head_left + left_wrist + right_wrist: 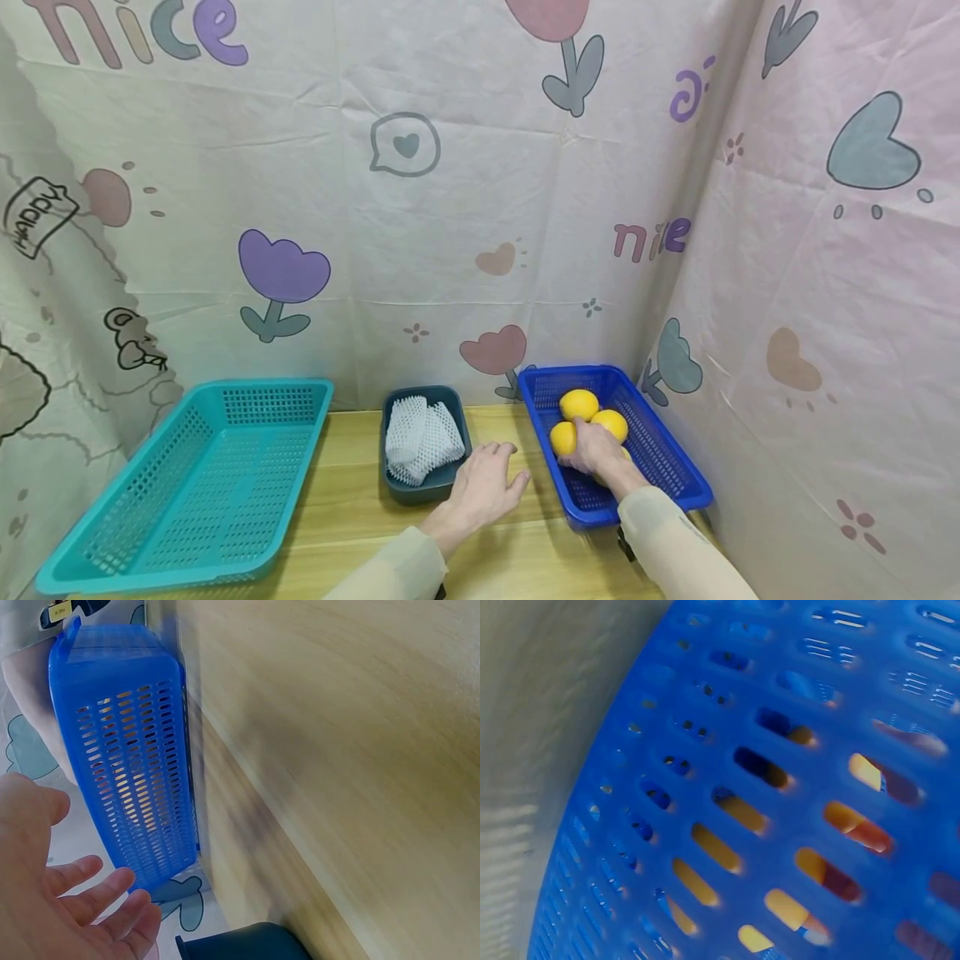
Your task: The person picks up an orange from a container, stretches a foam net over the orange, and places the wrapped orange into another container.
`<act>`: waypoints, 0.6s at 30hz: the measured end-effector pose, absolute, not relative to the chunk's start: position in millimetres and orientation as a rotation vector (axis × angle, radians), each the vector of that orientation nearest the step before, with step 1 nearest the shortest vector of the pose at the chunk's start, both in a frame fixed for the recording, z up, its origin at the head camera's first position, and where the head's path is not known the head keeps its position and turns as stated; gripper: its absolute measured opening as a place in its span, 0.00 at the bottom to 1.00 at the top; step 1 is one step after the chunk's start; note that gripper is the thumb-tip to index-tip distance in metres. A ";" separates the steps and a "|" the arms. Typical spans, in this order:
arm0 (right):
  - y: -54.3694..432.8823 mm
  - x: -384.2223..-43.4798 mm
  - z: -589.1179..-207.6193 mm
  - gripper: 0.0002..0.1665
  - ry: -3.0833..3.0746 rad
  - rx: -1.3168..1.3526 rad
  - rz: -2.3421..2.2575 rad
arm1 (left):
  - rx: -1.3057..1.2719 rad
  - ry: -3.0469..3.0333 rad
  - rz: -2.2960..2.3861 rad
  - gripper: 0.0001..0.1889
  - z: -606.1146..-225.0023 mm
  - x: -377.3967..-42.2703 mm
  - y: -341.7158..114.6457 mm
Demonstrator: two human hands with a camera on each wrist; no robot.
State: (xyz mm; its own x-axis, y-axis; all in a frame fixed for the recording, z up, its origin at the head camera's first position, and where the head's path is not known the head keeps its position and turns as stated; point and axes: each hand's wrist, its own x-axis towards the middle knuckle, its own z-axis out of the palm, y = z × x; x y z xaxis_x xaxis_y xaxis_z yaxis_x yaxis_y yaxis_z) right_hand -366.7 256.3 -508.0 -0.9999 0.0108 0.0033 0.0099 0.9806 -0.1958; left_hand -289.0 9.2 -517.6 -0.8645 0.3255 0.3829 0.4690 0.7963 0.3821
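Note:
Inside the blue basket [678,467], my right hand [598,450] reaches down and grips the left one of several yellow lemons [563,438]. Another lemon [579,404] lies at the back, and one more [611,426] sits just beyond the hand; part of the group is hidden under it. Through the slots of the basket wall [727,735], the right wrist view shows patches of yellow. My left hand [486,487] hovers palm down, fingers loosely extended, between the basket and a dark green bin [420,493]. It holds nothing.
White foam net sleeves [423,437] lie in the dark green bin. A large turquoise basket [281,508] stands on the left of the wooden table [352,500]. Patterned cloth [420,250] hangs behind and at both sides, close to the blue basket.

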 end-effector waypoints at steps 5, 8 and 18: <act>256.2 -368.9 -511.2 0.49 -3.147 -0.020 0.302 | -0.602 -2.692 -0.688 0.24 -520.5 -290.6 10.6; 255.2 -368.9 -510.4 0.48 -3.144 -0.018 0.318 | -0.599 -2.687 -0.694 0.23 -521.1 -290.9 11.6; 256.8 -373.2 -509.0 0.43 -3.133 -0.005 0.385 | -0.595 -2.705 -0.700 0.24 -518.9 -290.1 13.2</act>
